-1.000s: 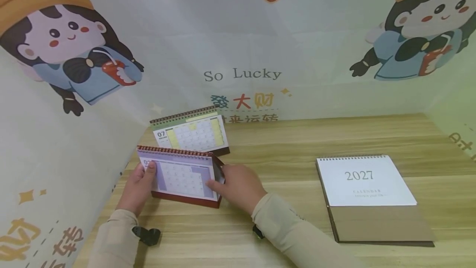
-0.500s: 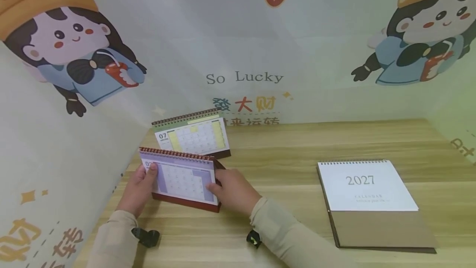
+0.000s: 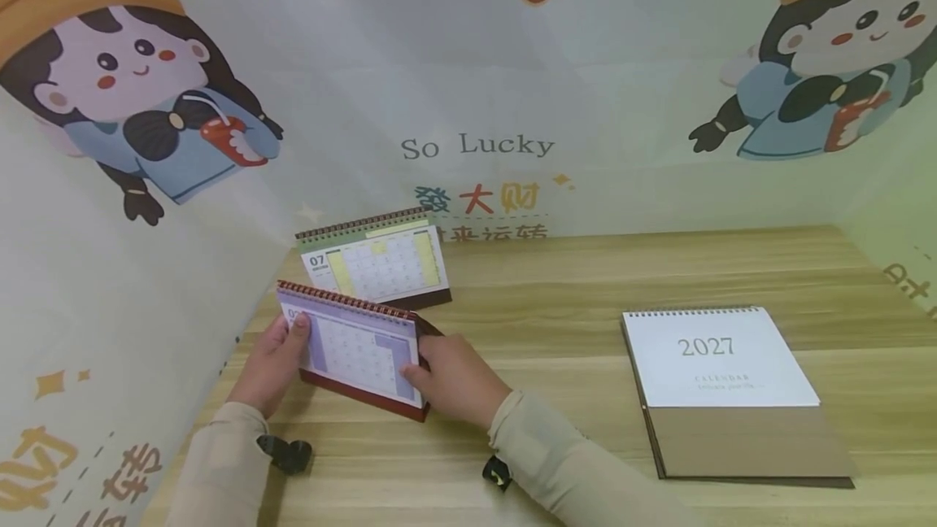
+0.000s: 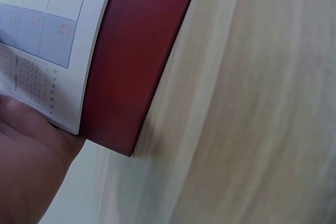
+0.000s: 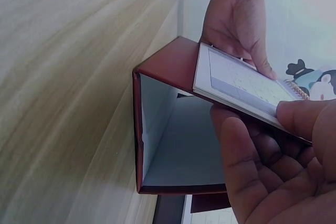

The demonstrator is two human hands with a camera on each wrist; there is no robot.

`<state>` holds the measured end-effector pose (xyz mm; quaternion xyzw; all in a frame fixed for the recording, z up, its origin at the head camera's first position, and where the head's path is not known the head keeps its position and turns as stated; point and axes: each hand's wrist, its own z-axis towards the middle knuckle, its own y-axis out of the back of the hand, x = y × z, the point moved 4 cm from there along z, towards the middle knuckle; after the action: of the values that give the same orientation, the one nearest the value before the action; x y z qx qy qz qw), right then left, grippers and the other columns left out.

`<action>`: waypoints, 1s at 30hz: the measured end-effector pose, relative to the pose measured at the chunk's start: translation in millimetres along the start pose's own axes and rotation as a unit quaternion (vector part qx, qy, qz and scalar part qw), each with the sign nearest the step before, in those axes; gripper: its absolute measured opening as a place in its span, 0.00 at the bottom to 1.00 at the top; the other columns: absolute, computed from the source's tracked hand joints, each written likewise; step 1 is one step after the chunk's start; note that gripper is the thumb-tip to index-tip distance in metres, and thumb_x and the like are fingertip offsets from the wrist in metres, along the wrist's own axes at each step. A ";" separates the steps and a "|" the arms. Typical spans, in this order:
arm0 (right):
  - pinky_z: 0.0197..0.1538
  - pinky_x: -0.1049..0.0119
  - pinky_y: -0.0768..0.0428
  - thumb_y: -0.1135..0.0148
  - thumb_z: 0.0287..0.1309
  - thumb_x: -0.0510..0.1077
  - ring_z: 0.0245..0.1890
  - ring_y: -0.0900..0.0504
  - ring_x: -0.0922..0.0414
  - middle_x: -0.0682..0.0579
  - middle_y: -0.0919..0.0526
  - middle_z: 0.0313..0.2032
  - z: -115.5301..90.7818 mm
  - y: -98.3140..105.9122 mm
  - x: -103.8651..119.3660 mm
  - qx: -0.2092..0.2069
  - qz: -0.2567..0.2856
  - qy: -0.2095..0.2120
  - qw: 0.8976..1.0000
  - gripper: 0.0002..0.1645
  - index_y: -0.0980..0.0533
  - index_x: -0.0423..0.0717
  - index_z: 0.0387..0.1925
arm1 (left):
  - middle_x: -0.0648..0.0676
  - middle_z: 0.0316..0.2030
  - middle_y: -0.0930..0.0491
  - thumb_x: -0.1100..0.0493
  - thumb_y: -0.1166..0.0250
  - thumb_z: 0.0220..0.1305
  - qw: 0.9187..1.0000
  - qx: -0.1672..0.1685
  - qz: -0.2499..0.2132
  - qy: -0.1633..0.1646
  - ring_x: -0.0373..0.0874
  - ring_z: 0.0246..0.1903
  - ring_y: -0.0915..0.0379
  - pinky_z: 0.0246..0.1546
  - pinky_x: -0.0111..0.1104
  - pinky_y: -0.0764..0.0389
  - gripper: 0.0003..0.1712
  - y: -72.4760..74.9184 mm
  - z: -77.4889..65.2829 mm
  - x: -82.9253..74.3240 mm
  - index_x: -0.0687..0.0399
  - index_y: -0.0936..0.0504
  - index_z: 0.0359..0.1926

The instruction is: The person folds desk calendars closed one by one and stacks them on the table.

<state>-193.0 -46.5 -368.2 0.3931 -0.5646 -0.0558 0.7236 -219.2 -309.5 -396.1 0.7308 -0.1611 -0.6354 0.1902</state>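
A purple-paged desk calendar with a dark red stand is held between both hands. My left hand grips its left side, thumb lying on the page near the month number. On the right side, my right hand pinches the calendar's edge, thumb on the front page and fingers behind, inside the folded stand. The right wrist view shows the stand's hollow triangular inside. In the left wrist view the red base strip lies close over the wooden table.
Just behind stands a green and yellow desk calendar, its lower left covered by the purple one. At the right, a white 2027 calendar on a brown stand sits on the table. A printed cloth backdrop encloses the table.
The purple calendar has turned slightly, its right side coming down and nearer, and the right hand has moved a little left with it. The other calendars stay in place.
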 end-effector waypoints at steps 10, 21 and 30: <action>0.24 0.73 0.27 0.38 0.68 0.44 0.21 0.26 0.64 0.52 0.17 0.29 -1.0 -2.2 3.7 0.008 -0.018 0.015 1.000 0.14 0.20 0.34 0.43 | 0.66 0.67 0.34 0.29 0.64 0.72 1.000 0.013 0.005 0.000 0.62 0.71 0.49 0.69 0.60 0.52 0.45 -0.7 6.0 -1.6 0.52 0.47 0.77; 0.26 0.73 0.26 0.37 0.66 0.44 0.22 0.27 0.65 0.53 0.17 0.29 -4.0 -3.5 8.6 0.010 -0.022 0.009 1.000 0.14 0.19 0.34 0.42 | 0.66 0.64 0.32 0.29 0.64 0.72 1.000 0.011 0.013 0.011 0.61 0.69 0.46 0.69 0.59 0.52 0.45 -1.9 14.0 0.6 0.53 0.46 0.77; 0.25 0.72 0.27 0.36 0.66 0.43 0.21 0.28 0.65 0.53 0.18 0.27 -5.1 -6.1 12.2 0.007 -0.022 0.021 0.999 0.13 0.19 0.35 0.40 | 0.68 0.62 0.32 0.35 0.63 0.76 0.999 0.019 -0.020 -0.017 0.57 0.67 0.44 0.70 0.53 0.52 0.41 -2.0 16.9 -0.5 0.57 0.47 0.77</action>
<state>-182.0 -54.5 -362.9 0.4119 -0.5405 -0.0591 0.7312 -236.0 -308.7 -398.7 0.7267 -0.1619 -0.6481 0.1603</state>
